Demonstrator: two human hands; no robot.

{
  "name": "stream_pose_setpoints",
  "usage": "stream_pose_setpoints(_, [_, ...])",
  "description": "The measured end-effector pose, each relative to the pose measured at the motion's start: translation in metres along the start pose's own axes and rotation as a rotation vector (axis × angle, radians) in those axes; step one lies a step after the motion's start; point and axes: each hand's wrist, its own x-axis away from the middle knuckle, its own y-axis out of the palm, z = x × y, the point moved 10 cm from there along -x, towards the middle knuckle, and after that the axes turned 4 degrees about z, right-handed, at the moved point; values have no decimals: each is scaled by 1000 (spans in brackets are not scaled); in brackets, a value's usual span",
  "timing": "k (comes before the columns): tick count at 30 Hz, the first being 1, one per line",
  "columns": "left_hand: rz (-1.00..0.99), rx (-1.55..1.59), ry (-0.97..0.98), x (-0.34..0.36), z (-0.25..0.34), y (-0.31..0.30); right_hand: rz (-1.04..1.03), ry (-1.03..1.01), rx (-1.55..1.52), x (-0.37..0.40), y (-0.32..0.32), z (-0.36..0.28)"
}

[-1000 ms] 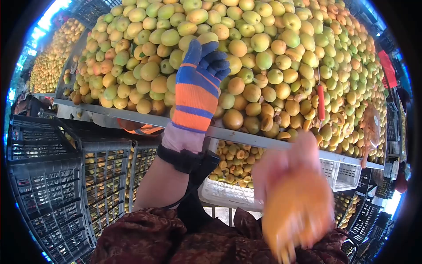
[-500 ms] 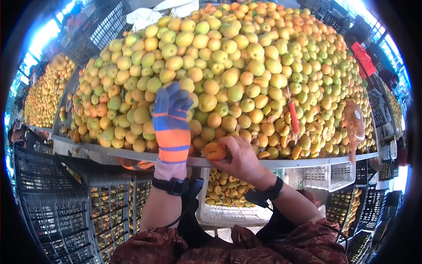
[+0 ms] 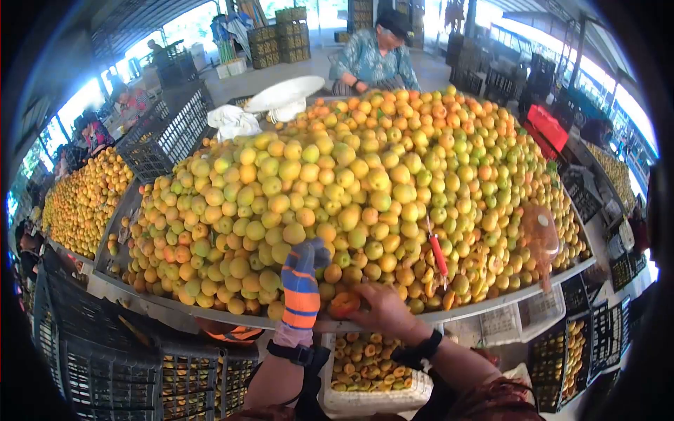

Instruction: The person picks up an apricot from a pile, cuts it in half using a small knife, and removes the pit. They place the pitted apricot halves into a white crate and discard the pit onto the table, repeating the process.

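Blue-and-orange knit covers the left hand [image 3: 302, 274], its fingers raised and partly bent against the heap; whether they grip anything cannot be told. Bare, the right hand [image 3: 385, 310] closes thumb and fingers on a reddish-orange fruit [image 3: 342, 306] at the bench's near edge (so round and small that neither its direction nor its long axis reads clearly). Fruit heaps [image 3: 337, 203] over the metal-rimmed bench [image 3: 246, 322]. Toward its right end lies a red-handled tool [image 3: 438, 254], thin tip toward the far edge. Below the near edge sits a white crate [image 3: 379, 403] of cut fruit. Past the far edge, a person [image 3: 379, 63] bends forward in a roofed, bright-sided hall with stacked crates [image 3: 281, 38].
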Motion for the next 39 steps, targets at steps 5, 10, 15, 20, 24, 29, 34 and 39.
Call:
stream_pose_setpoints(5, [-95,118,-40,-1,-14,5,42,-76,65,11,-11,-3])
stream_pose_setpoints(10, [-111,154,-29,-7,-13,9,350,-81,137,3,-74,25])
stream_pose_setpoints(15, [-54,122,3,-5,-11,9,429,431,660,23,-142,114])
stream_pose_setpoints(20, [-112,86,-79,-14,-25,11,329,544,384,27,-135,131])
stream_pose_setpoints(24, [-52,38,-134,-12,-28,12,299,692,205,37,-133,158])
stream_pose_setpoints(29, [-47,-216,30,-17,-23,22,649,563,-330,49,-156,177])
stream_pose_setpoints(34, [-311,-880,623,-13,13,98,692,559,-496,41,-168,150])
stream_pose_setpoints(39, [-486,-1372,1017,-49,29,179,779,599,-715,52,-159,177])
